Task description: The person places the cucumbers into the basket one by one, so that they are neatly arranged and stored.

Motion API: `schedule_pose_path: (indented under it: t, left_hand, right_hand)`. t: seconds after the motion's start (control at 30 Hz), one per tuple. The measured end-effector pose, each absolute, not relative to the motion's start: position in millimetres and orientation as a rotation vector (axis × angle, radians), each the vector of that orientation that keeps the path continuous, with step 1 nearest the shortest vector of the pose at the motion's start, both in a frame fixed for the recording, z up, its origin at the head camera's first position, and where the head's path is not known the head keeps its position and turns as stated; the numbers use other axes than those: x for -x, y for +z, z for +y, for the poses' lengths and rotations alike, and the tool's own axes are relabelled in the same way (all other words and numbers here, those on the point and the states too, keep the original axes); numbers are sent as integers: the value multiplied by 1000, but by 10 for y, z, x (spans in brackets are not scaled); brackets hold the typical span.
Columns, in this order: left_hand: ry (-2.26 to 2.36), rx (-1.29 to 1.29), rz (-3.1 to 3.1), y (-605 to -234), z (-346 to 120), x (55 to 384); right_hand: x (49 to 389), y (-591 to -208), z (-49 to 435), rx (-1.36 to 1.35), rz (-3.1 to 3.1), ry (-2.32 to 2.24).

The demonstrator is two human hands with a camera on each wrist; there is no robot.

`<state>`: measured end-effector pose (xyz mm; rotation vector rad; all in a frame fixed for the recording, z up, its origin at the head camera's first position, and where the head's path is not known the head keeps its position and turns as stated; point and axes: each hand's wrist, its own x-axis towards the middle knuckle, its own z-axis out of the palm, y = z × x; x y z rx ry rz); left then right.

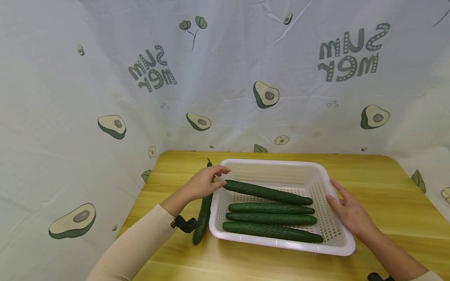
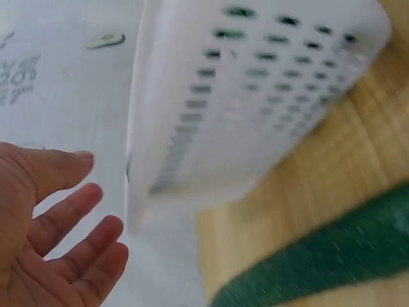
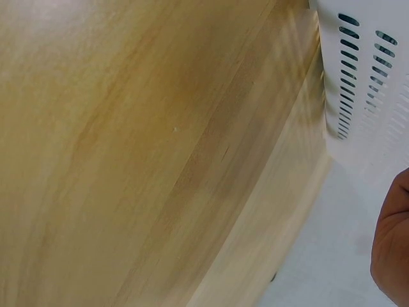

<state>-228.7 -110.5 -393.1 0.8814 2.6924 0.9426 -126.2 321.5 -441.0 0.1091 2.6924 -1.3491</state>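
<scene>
A white plastic basket (image 1: pixel 281 245) with slotted walls stands on the table. Several dark green cucumbers (image 1: pixel 272 231) lie in it side by side, the farthest at a slant. My left hand (image 1: pixel 205 182) hovers at the basket's left rim, thumb and fingers apart. The left wrist view shows a gap between those fingers and the basket wall. Under the left wrist, another cucumber (image 1: pixel 203 218) lies on the table beside the basket. At the right rim, my right hand (image 1: pixel 351 212) grips the basket, thumb over the edge and fingers outside; some fingers are hidden.
The yellow wood-grain table (image 1: pixel 383 195) reaches back to a white curtain (image 1: pixel 228 78) printed with avocados, which also hangs at both sides. Dark wrist straps with cameras are on both arms, the left strap (image 1: pixel 186 224) close to the loose cucumber.
</scene>
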Motion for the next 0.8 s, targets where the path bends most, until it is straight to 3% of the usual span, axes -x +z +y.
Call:
schedule_pose_path:
  t: [0.4, 0.8]
  left_hand:
    - [1202, -517, 2691, -4409, -1639, 2114]
    - [1273, -302, 2657, -4700, -1665, 1799]
  right_hand:
    - [1270, -4397, 3212, -114, 2680, -1360]
    - [1286, -4395, 3210, -123, 2689, -1345]
